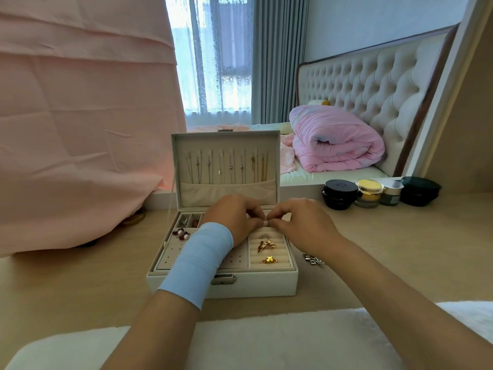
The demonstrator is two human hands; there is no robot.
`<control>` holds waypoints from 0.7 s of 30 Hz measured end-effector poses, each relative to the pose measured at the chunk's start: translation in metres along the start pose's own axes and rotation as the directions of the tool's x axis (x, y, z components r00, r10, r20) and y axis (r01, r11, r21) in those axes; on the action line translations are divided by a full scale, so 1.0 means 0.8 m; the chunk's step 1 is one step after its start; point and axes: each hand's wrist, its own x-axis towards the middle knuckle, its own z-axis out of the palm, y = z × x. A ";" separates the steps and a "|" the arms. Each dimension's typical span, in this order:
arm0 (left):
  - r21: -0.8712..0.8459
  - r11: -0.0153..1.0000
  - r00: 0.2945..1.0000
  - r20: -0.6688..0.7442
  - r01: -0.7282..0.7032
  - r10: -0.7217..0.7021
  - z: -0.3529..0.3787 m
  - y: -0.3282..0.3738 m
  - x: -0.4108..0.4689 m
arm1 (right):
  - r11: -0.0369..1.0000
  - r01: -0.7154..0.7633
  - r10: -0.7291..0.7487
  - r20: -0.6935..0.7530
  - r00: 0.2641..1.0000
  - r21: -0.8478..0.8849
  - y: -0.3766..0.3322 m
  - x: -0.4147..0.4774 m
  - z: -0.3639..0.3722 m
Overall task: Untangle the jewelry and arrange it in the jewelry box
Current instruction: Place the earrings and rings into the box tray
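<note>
Both hands were close together over the open jewelry box (253, 285), the left hand (234, 217) and the right hand (301, 222) pinching one small pinkish ring (266, 221) from both sides. If either pinch slipped, I think the ring could fall into a wrong compartment or disturb the gold butterfly piece (266, 245) already seated. The ring was between the two hands, just above the ring rolls (277, 259).

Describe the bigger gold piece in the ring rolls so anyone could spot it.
Find the open white jewelry box on the desk. In its right-hand ring rolls, it's the gold butterfly, larger and farther back than the small gold piece.
</note>
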 end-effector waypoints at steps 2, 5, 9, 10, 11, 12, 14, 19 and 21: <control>0.032 0.999 1.000 0.001 0.009 -0.009 -0.001 -0.002 0.000 | 1.000 0.010 -0.010 0.016 1.000 -0.004 0.000 0.000 0.002; 0.042 0.999 1.000 0.019 0.017 -0.018 0.000 -0.002 0.000 | 1.000 0.024 -0.024 0.011 1.000 -0.014 0.000 -0.001 -0.001; 0.087 0.996 0.999 0.042 0.002 -0.005 -0.002 -0.001 0.000 | 0.998 0.050 -0.050 0.020 0.999 -0.041 0.000 0.000 -0.004; 0.093 0.996 0.999 0.048 -0.007 0.003 -0.004 -0.001 -0.001 | 0.997 0.063 -0.062 0.030 0.998 -0.041 0.000 0.000 -0.004; 0.098 0.995 0.999 0.051 -0.018 0.013 -0.006 -0.001 -0.001 | 0.996 0.076 -0.074 0.040 0.996 -0.037 0.001 0.001 -0.005; 0.103 0.994 0.998 0.052 -0.029 0.024 -0.006 0.000 -0.002 | 0.996 0.085 -0.083 0.054 0.995 -0.034 0.001 0.001 -0.006; 0.131 0.990 0.998 0.054 -0.045 0.038 -0.006 0.002 -0.003 | 0.995 0.094 -0.092 0.092 0.992 -0.029 0.002 0.002 -0.008; 0.173 0.984 0.998 0.060 -0.040 0.030 -0.002 0.006 -0.004 | 0.997 0.071 -0.077 0.159 0.984 0.043 0.003 0.002 -0.013; 0.171 0.985 0.997 0.071 -0.030 0.019 -0.003 0.008 -0.004 | 0.995 0.057 -0.072 0.191 0.979 0.084 0.005 0.003 -0.019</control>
